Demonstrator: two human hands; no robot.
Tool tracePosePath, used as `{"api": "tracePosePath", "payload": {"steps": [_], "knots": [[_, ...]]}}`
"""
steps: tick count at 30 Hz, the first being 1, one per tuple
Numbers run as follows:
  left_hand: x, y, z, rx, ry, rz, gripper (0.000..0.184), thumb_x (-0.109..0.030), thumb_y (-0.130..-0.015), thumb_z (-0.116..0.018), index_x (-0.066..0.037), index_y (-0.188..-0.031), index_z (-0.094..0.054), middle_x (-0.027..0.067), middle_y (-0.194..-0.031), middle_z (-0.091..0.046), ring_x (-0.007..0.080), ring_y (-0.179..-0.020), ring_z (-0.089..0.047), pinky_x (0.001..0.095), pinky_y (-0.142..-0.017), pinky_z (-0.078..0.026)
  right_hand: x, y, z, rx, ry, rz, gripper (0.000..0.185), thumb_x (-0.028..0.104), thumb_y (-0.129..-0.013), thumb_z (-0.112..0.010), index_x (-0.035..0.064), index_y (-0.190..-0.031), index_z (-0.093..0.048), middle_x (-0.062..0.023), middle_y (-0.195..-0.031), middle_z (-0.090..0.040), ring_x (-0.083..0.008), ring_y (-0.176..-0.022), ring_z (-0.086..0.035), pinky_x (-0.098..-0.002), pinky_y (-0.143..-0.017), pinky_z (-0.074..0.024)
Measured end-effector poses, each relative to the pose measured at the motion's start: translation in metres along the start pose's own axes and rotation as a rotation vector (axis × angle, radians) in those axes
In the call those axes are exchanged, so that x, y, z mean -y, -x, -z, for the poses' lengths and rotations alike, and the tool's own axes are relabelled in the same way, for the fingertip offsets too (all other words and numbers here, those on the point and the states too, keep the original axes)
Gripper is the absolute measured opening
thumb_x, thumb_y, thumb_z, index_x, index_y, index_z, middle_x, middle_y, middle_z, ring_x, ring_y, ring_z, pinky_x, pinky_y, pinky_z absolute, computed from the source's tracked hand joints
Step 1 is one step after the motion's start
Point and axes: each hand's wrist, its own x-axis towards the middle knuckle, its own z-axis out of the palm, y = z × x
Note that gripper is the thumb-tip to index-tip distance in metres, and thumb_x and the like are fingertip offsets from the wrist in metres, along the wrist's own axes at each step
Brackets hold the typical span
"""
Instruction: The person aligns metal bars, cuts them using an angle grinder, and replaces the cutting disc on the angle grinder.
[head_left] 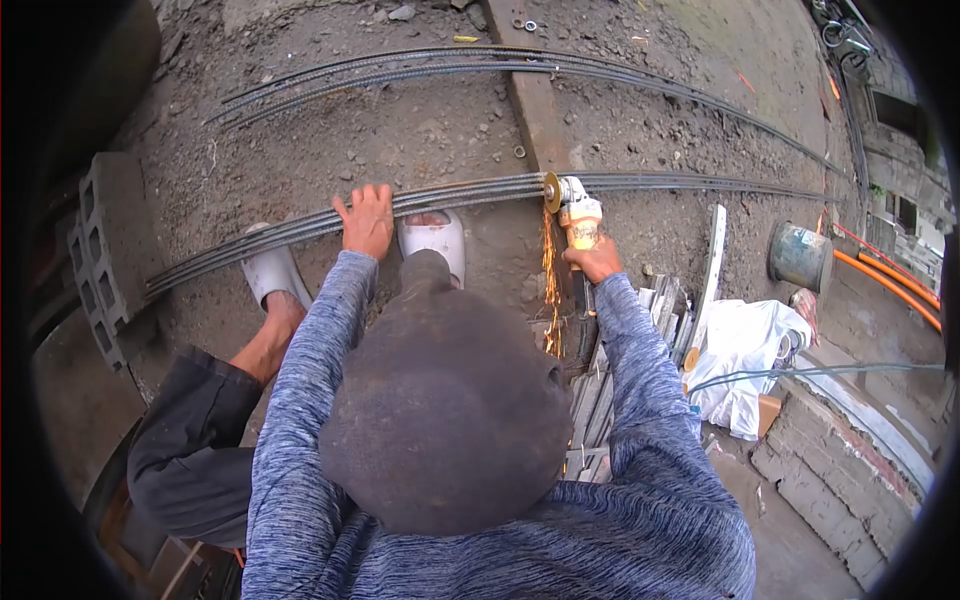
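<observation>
My right hand [598, 260] is closed round the yellow body of an angle grinder [582, 218]. The grinder's disc [551, 192] touches a bundle of thin steel rebars [470, 192], and a stream of orange sparks [551, 290] falls from that spot. My left hand [370, 222] grips the same bundle further left, with its fingers over the bars. Near the disc, the bars cross a rusty metal beam [540, 125] on the ground. Part of the left hand's grip is hidden from above.
Another set of rebars [420, 66] lies across the dirt farther off. A hollow concrete block [98, 260] stands at the left. Metal strips [590, 410], a white sack [745, 365], a metal pot [800, 256] and orange hoses [890, 282] are at the right. My white slippers [437, 240] stand close to the bundle.
</observation>
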Motion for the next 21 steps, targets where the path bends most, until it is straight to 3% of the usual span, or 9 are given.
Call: {"api": "tracePosePath", "payload": {"steps": [13,14,21], "knots": [[-0.001,-0.001,0.000,-0.017,-0.019,0.001,0.018,-0.010,-0.097,-0.043,-0.011,-0.112,-0.053,0.0114,-0.108,-0.056,0.0300,-0.111,-0.055,0.0676,-0.104,-0.026,0.018,-0.007,0.000,-0.017,0.100,0.081,0.040,0.022,-0.062,-0.080,-0.0020,-0.091,-0.067,-0.0110,-0.086,-0.073,-0.0205,-0.075,-0.070,-0.0348,-0.069,-0.0552],[-0.001,-0.001,-0.001,-0.015,-0.024,0.005,0.018,-0.010,-0.097,-0.043,-0.011,-0.112,-0.053,0.0112,-0.108,-0.056,0.0299,-0.111,-0.055,0.0676,-0.104,-0.026,0.021,-0.004,-0.005,-0.094,0.023,0.163,0.032,0.021,-0.065,-0.077,-0.0016,-0.086,-0.068,-0.0105,-0.079,-0.072,-0.0187,-0.073,-0.069,-0.0343,-0.067,-0.0540],[0.000,-0.001,-0.001,-0.021,-0.024,0.005,0.020,-0.011,-0.098,-0.043,-0.012,-0.115,-0.053,0.0110,-0.109,-0.056,0.0298,-0.113,-0.054,0.0678,-0.104,-0.026,0.027,-0.028,-0.003,-0.044,0.030,0.062,0.031,0.020,-0.065,-0.078,-0.0013,-0.085,-0.068,-0.0090,-0.081,-0.072,-0.0180,-0.070,-0.068,-0.0324,-0.065,-0.0535]]}}
